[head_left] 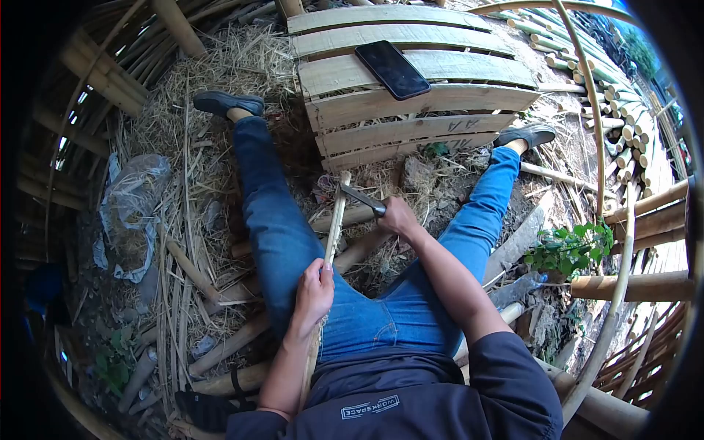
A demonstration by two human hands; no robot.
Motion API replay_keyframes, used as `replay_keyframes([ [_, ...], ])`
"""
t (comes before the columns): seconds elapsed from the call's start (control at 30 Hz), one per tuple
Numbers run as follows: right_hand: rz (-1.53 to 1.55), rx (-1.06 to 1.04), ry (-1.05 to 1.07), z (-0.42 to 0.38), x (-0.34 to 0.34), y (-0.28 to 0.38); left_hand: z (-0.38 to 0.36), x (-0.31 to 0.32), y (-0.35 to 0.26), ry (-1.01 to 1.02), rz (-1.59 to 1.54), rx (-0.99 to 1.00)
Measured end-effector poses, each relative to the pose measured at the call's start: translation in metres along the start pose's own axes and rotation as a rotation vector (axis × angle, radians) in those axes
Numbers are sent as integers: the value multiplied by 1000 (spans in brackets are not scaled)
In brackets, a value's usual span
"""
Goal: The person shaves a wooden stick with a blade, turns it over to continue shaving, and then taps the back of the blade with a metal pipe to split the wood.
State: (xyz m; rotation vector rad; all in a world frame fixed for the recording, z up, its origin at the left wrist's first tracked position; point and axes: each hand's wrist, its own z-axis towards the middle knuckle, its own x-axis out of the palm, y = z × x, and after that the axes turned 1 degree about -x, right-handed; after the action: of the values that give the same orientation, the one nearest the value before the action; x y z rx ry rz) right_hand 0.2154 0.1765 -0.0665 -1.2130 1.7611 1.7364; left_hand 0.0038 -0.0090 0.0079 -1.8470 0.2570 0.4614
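Note:
My left hand (315, 293) is closed around a long split bamboo strip (336, 224), which runs from beside my body up between my legs. In my right hand (398, 218) is the handle of a knife (359, 196). Its blade reaches left and meets the strip near the upper end. The strip's edge looks rough and frayed between the blade and my left hand. The lower part of the strip passes under my left forearm.
A slatted wooden crate (418, 70) stands ahead between my feet, with a phone (392, 70) on top. Cut bamboo poles (627, 125) are stacked at right. Shavings (213, 66) and a plastic bag (132, 213) lie at left. A leafy plant (576, 248) grows at right.

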Motion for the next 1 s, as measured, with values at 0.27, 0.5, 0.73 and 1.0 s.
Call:
replay_keyframes([
  [0.27,132,-29,-13,-13,-7,9,2,-12,-20,171,-472,-305],
  [0.5,96,-161,107,-33,-17,39,2,-16,-28,190,-561,-343],
  [0.73,44,-169,67,-24,14,18,3,-2,-2,30,-102,-76],
  [1.0,16,62,-97,-3,-1,7,0,3,-4,5,54,28],
])
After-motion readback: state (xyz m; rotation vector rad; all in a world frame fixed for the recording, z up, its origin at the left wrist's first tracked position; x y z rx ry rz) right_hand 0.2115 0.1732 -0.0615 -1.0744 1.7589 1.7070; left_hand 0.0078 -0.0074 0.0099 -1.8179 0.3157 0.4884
